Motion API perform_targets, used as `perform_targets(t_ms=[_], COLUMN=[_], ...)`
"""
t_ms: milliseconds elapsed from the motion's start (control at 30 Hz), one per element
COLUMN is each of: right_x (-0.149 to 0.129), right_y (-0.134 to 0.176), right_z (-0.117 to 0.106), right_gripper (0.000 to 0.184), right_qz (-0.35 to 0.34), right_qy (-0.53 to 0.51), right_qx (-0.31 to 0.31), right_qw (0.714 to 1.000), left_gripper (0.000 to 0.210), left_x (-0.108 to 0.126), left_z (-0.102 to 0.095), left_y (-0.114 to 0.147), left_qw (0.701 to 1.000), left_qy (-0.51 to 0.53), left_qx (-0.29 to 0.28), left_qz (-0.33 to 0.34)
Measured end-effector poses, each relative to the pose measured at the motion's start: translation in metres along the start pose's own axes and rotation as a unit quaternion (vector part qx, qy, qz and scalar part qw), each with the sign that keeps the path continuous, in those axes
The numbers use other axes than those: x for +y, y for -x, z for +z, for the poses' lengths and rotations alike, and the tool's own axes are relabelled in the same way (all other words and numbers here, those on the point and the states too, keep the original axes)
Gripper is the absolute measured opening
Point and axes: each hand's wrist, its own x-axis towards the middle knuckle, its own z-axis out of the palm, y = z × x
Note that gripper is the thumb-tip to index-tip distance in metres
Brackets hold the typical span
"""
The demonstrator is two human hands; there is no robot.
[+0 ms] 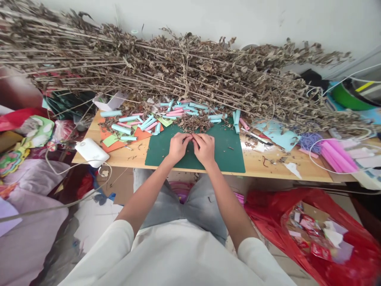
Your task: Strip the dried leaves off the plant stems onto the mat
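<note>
My left hand [179, 145] and my right hand [204, 147] meet fingertip to fingertip over a dark green cutting mat [229, 153]. Both are closed in a pinch; what lies between the fingertips is too small to make out. Just beyond them sits a heap of crumbled dried leaves [195, 122] on the mat's far part. Rolled blue paper tubes [127, 118] and pink paper tubes [175, 114] lie scattered around and behind this heap. One larger blue tube [236, 119] rests at the mat's far right corner.
Long bundles of dried stalks [184, 75] stretch across the back of the table. A white power bank [91, 152] with a cable lies at left, by orange paper [114, 142]. At right are a blue sheet [279, 133] and pink paper [337, 155]. A red rubbish bag [268, 214] stands below.
</note>
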Motion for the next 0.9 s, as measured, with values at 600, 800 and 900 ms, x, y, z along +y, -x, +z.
perform_targets(t_ms=[600,800,900], right_x=[0.001,0.007,0.005], right_y=[-0.002,-0.006,-0.006], right_z=[0.001,0.002,0.002], right_gripper=[0.023,0.026,0.025], right_qz=[0.006,0.024,-0.017], right_qy=[0.029,0.029,0.000], right_qx=[0.015,0.021,0.015], right_qw=[0.999,0.999,1.000], left_gripper=[0.026,0.024,0.023], left_x=[-0.008,-0.014,-0.011], left_z=[-0.002,0.002,0.003], left_y=[0.008,0.005,0.004], left_qw=[0.994,0.995,0.996], left_qy=[-0.080,-0.039,-0.023], left_qx=[-0.047,-0.003,0.002], left_qz=[0.063,0.088,0.083])
